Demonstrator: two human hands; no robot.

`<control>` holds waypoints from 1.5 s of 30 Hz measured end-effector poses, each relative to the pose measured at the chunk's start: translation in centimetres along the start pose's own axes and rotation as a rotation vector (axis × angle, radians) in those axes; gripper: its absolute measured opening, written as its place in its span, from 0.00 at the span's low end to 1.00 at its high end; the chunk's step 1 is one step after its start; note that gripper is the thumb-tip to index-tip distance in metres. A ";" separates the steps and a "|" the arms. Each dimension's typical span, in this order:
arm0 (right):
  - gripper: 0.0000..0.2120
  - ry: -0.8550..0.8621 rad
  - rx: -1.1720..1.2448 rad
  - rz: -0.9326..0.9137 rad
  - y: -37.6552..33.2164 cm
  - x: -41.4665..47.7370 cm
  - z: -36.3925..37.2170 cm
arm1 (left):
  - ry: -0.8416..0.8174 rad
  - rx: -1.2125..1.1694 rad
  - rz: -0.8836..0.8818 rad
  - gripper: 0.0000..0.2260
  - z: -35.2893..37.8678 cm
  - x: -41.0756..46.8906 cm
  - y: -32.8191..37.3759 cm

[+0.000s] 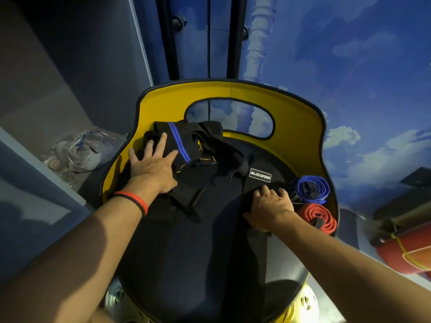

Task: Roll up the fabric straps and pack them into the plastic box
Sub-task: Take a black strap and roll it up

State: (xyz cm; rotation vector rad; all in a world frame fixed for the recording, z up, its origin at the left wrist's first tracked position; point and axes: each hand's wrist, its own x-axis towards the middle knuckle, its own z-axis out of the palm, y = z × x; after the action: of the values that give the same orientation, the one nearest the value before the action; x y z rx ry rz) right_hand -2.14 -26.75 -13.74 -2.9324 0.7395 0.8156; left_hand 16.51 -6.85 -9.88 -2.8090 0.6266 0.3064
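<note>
Two things were hard to make out. One was a clear plastic thing (86, 150) on the floor to the left of the chair. It was blurry, and I could not tell if it was a box or a bag. The other was some small yellow writing on the heap of black straps (210, 157), too tiny to read. A red mat (405, 255) on the right was cut off by the edge of the picture. The right hand (270, 208) hid the bit of black strap (253, 185) under it, so I could not tell if that end was rolled.

A label (260, 175) on that black strap read BLIZZSTAR.

The heap lay at the back of the black seat (198, 252), close to the yellow chair back (296, 117). The left hand (154, 166) lay flat on the left side of the heap. Its fingers were straight and spread wide, and they pressed down beside a blue stripe. A red band and a black band (135, 201) sat on that wrist.

The black strap ran down the right side of the seat. The fingers of the right hand were bent and close together on top of it, just below the label. The thumb was at the near edge, so the hand gripped the strap. Just to the right of those fingers sat a blue roll (310, 188). A red roll (319, 217) sat next to it, nearer the camera, and both were at the right edge of the seat.
</note>
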 end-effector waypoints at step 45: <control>0.18 0.001 1.246 -0.679 -2.9 -2.7 -6.1 | -0.480 -1.604 -0.010 0.23 -2.9 -3.6 4.7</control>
State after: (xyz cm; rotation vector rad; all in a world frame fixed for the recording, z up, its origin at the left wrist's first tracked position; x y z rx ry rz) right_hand 0.04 -23.81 -7.51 -1.7964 0.0834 0.1395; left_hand 11.74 -10.41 -7.12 -3.6990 0.2009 2.2254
